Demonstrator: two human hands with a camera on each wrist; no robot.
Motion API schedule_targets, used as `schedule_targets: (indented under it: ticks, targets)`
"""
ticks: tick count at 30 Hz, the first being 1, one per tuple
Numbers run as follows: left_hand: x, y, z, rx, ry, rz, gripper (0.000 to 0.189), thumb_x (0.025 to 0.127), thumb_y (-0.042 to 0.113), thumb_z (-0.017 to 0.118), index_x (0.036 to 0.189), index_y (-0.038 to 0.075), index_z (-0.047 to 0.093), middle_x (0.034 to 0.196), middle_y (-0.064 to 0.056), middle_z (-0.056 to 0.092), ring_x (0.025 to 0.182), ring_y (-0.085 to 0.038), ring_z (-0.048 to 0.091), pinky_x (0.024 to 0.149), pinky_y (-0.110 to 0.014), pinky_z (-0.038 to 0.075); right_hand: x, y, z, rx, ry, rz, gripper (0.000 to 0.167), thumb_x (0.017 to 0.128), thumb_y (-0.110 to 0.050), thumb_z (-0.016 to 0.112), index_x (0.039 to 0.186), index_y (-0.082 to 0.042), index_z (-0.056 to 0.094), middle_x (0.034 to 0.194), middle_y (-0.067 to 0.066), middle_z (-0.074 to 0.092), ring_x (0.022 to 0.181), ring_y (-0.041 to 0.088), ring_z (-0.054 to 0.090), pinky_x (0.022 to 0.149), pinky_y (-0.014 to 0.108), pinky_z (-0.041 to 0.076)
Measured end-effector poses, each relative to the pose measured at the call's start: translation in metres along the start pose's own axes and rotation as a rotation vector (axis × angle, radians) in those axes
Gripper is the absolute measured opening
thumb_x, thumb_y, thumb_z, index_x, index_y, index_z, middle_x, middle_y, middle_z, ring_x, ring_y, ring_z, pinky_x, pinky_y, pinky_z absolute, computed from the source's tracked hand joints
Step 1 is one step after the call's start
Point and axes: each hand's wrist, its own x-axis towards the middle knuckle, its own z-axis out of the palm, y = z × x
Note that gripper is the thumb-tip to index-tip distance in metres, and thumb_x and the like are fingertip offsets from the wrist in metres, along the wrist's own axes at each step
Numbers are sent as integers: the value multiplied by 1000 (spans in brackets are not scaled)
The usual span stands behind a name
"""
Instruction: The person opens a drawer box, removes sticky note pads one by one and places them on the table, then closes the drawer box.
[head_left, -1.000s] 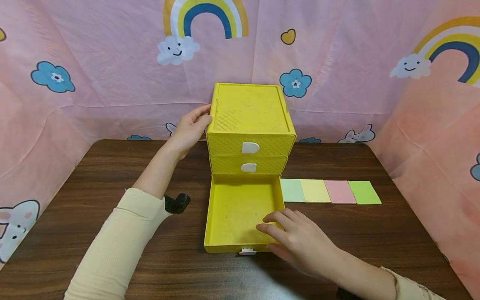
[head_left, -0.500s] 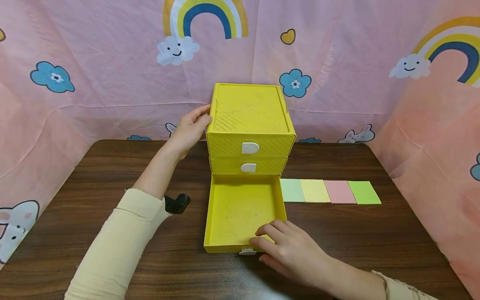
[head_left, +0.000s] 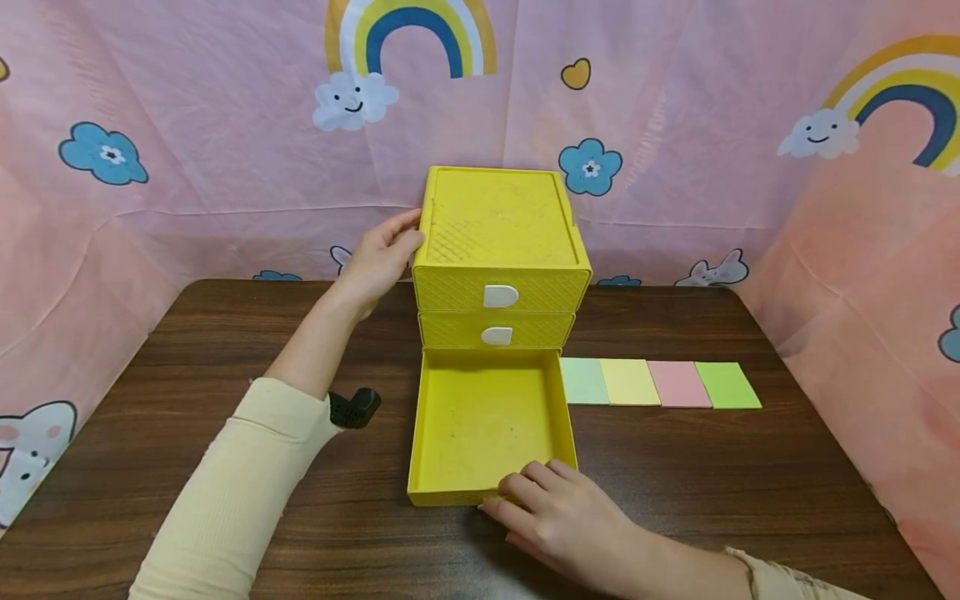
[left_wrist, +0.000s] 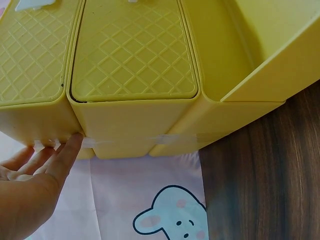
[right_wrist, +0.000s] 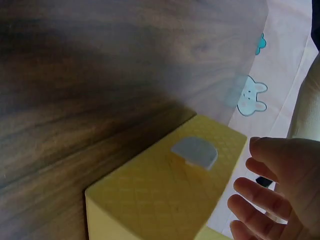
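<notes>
A yellow three-tier drawer cabinet (head_left: 498, 217) stands at the table's middle. Its bottom drawer (head_left: 480, 425) is pulled out, with nothing inside. The upper two drawers are closed, each with a white tab handle (head_left: 500, 296). My left hand (head_left: 378, 262) rests against the cabinet's left side; in the left wrist view its fingertips touch the yellow wall near clear tape (left_wrist: 170, 140). My right hand (head_left: 566, 525) is at the bottom drawer's front right corner, fingers loosely bent over the rim. The right wrist view shows the drawer's white handle (right_wrist: 196, 151) apart from the fingers.
Right of the cabinet lies a row of coloured paper pads: mint (head_left: 585, 381), pale yellow (head_left: 632, 382), pink (head_left: 679, 384) and green (head_left: 728, 385). Behind the dark wooden table (head_left: 337, 500) hangs a pink patterned cloth (head_left: 247, 167).
My right hand has moved left and toward me along the drawer's front, now covering its handle in the head view. The left hand and drawer have stayed still.
</notes>
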Motion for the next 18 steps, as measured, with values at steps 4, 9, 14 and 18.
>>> schedule_targets:
  ticks: [4, 9, 14, 18]
  targets:
    - [-1, 0, 0, -7, -7, 5, 51, 96, 25, 42, 145, 18, 30, 144, -5, 38, 122, -18, 45, 97, -37, 44, -2, -4, 3, -30, -18, -31, 34, 76, -31, 71, 106, -19, 63, 92, -7, 59, 79, 12, 54, 67, 23, 45]
    - [-1, 0, 1, -11, -3, 8, 51, 95, 25, 43, 145, 18, 31, 144, -4, 38, 122, -17, 44, 96, -37, 44, -3, -6, 6, -46, -42, -38, 26, 84, -30, 62, 108, -19, 62, 92, -6, 58, 80, 13, 53, 67, 24, 45]
    - [-1, 0, 1, -13, 1, 5, 51, 95, 24, 43, 145, 18, 31, 144, -3, 38, 123, -16, 43, 97, -37, 44, -1, -8, 9, -95, -21, -46, 23, 94, -21, 45, 105, -17, 64, 88, -5, 58, 75, 13, 51, 63, 24, 42]
    - [0, 0, 0, -11, -1, 3, 52, 95, 25, 43, 145, 18, 31, 145, -3, 37, 125, -16, 41, 98, -37, 43, 2, -9, 11, -159, 11, -69, 36, 95, -10, 31, 101, -15, 66, 84, -4, 58, 70, 13, 49, 60, 23, 41]
